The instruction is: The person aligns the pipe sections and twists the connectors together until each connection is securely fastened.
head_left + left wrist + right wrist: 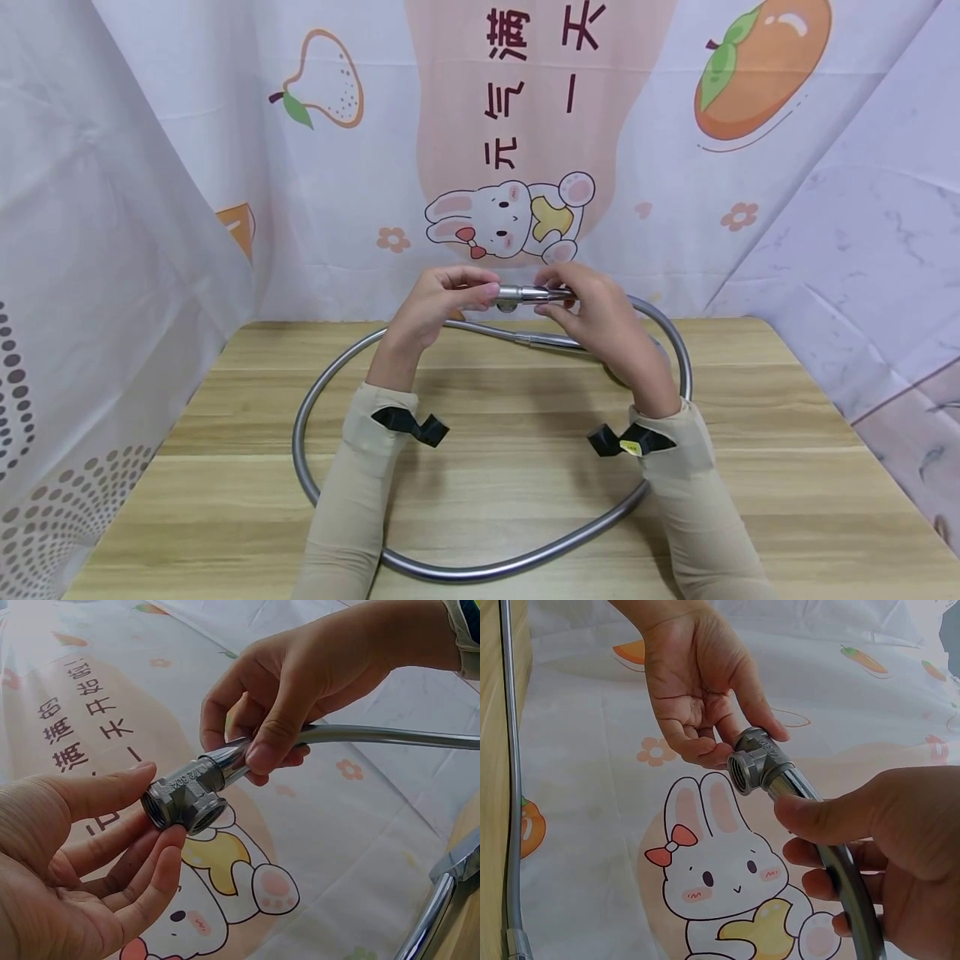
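Above the back of the table, a metal tee fitting (pixel 184 796) with threaded openings sits on the chrome end nut (pixel 791 782) of a shower hose (pixel 491 572). My left hand (pixel 429 310) pinches the tee's free end between thumb and fingers. With thumb and fingers, my right hand (pixel 600 312) grips the chrome nut where the hose begins. One side opening of the tee faces down in the head view. The hose loops round on the table, and its other end joins a chrome shower-head handle (pixel 551 340), partly hidden behind my right hand.
The wooden table (pixel 517 467) ends at a white printed curtain (pixel 337 208) with a rabbit and fruit. More pale sheets hang at both sides. Part of the hose loop passes by both forearms.
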The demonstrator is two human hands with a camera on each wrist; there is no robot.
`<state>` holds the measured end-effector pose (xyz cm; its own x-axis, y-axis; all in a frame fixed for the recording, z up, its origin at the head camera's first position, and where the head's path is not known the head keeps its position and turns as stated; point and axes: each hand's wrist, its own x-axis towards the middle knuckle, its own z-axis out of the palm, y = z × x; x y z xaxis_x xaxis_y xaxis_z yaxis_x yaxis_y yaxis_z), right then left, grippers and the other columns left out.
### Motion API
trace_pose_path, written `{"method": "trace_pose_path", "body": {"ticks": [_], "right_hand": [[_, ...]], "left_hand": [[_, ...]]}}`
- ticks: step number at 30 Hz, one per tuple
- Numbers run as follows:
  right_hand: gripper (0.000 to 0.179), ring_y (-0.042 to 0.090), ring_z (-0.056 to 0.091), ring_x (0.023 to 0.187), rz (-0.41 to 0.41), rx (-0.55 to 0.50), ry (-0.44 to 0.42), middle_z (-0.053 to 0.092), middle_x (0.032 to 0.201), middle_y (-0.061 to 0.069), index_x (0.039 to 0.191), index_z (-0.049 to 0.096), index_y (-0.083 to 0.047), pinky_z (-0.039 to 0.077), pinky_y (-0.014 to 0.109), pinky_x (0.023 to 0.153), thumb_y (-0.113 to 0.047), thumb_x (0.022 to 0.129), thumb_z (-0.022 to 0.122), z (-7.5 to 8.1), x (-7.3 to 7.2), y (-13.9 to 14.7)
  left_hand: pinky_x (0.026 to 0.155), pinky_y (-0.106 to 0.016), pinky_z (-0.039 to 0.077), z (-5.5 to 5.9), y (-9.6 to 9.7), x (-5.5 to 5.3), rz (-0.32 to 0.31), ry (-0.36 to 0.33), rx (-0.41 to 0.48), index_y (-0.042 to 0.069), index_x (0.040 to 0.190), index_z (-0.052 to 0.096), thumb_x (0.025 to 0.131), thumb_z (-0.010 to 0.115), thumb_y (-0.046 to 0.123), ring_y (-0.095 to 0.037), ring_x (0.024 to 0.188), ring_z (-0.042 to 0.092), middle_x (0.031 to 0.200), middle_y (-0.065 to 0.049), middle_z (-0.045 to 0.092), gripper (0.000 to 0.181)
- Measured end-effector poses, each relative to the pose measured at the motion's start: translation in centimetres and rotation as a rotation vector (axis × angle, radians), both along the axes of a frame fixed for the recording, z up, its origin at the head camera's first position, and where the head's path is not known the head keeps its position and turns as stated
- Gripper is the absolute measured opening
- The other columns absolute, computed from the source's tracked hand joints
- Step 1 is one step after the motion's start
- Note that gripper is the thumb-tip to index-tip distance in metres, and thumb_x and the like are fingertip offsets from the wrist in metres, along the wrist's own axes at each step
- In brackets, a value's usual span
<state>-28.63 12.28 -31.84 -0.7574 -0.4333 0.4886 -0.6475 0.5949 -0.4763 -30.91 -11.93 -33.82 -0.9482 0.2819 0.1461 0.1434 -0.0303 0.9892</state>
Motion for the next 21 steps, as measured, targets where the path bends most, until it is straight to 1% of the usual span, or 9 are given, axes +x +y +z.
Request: {"method": "trace_pose_path", "body": {"ticks": [3, 6, 7, 10, 13, 14, 17, 21], "right_hand": [[0.025, 0.023, 0.064, 0.084, 0.002, -0.007, 0.007, 0.072, 0.102, 0.010, 0.109, 0.067, -0.005, 0.055, 0.038, 0.076, -0.007, 0.088, 0.080, 0.02, 0.05, -0.01], [0.024, 0.022, 0.063, 0.083, 0.003, -0.013, 0.016, 0.071, 0.100, 0.009, 0.108, 0.068, -0.005, 0.054, 0.037, 0.076, -0.009, 0.088, 0.080, 0.03, 0.09, 0.00], [0.023, 0.021, 0.063, 0.083, 0.002, -0.012, 0.018, 0.071, 0.100, 0.009, 0.107, 0.068, -0.005, 0.054, 0.037, 0.076, -0.010, 0.088, 0.080, 0.02, 0.09, 0.01], [0.021, 0.021, 0.062, 0.082, 0.001, -0.010, 0.022, 0.070, 0.097, 0.008, 0.106, 0.069, -0.004, 0.054, 0.040, 0.075, -0.012, 0.089, 0.079, 0.02, 0.11, 0.02], [0.019, 0.020, 0.059, 0.080, -0.003, -0.001, 0.027, 0.068, 0.094, 0.008, 0.106, 0.070, -0.003, 0.052, 0.037, 0.071, -0.013, 0.091, 0.077, 0.02, 0.18, 0.02], [0.019, 0.020, 0.058, 0.079, -0.005, 0.002, 0.029, 0.067, 0.093, 0.007, 0.106, 0.070, -0.003, 0.050, 0.037, 0.070, -0.014, 0.091, 0.076, 0.01, 0.19, 0.03], [0.017, 0.019, 0.055, 0.077, -0.016, 0.011, 0.031, 0.065, 0.090, 0.006, 0.105, 0.071, -0.003, 0.045, 0.032, 0.067, -0.014, 0.093, 0.074, -0.04, 0.24, 0.03], [0.014, 0.020, 0.053, 0.075, -0.028, 0.023, 0.020, 0.063, 0.088, 0.006, 0.105, 0.071, -0.004, 0.043, 0.032, 0.065, -0.014, 0.095, 0.073, -0.05, 0.23, 0.02]], "left_hand": [[0.082, -0.030, 0.060, -0.01, 0.01, -0.04, -0.004, -0.002, 0.006, 0.006, 0.104, 0.077, 0.095, 0.071, 0.009, -0.014, 0.080, 0.069, 0.091, 0.002, 0.074, 0.012], [0.081, -0.029, 0.060, 0.00, 0.03, -0.04, -0.002, -0.002, 0.009, 0.003, 0.106, 0.076, 0.095, 0.071, 0.009, -0.014, 0.080, 0.069, 0.091, 0.002, 0.074, 0.014], [0.082, -0.031, 0.060, 0.00, 0.01, -0.05, 0.000, -0.003, 0.006, 0.002, 0.107, 0.076, 0.094, 0.072, 0.009, -0.014, 0.080, 0.069, 0.091, 0.002, 0.074, 0.015], [0.081, -0.030, 0.059, 0.01, -0.02, -0.02, 0.000, -0.001, 0.004, 0.002, 0.107, 0.076, 0.093, 0.073, 0.008, -0.014, 0.080, 0.069, 0.091, 0.002, 0.074, 0.015], [0.078, -0.026, 0.056, 0.00, -0.09, 0.03, -0.003, -0.001, -0.002, 0.004, 0.107, 0.077, 0.092, 0.074, 0.008, -0.013, 0.082, 0.068, 0.091, 0.003, 0.073, 0.015], [0.075, -0.024, 0.053, 0.01, -0.10, 0.05, -0.003, -0.001, -0.003, 0.005, 0.106, 0.077, 0.091, 0.075, 0.008, -0.013, 0.083, 0.068, 0.091, 0.003, 0.073, 0.015], [0.072, -0.023, 0.048, 0.00, -0.11, 0.07, 0.003, -0.002, -0.015, 0.003, 0.109, 0.076, 0.089, 0.077, 0.008, -0.014, 0.084, 0.065, 0.093, 0.004, 0.073, 0.020], [0.072, -0.022, 0.048, 0.04, -0.07, 0.11, 0.011, -0.003, -0.019, 0.003, 0.109, 0.076, 0.088, 0.078, 0.005, -0.014, 0.085, 0.064, 0.094, 0.004, 0.073, 0.021]]}}
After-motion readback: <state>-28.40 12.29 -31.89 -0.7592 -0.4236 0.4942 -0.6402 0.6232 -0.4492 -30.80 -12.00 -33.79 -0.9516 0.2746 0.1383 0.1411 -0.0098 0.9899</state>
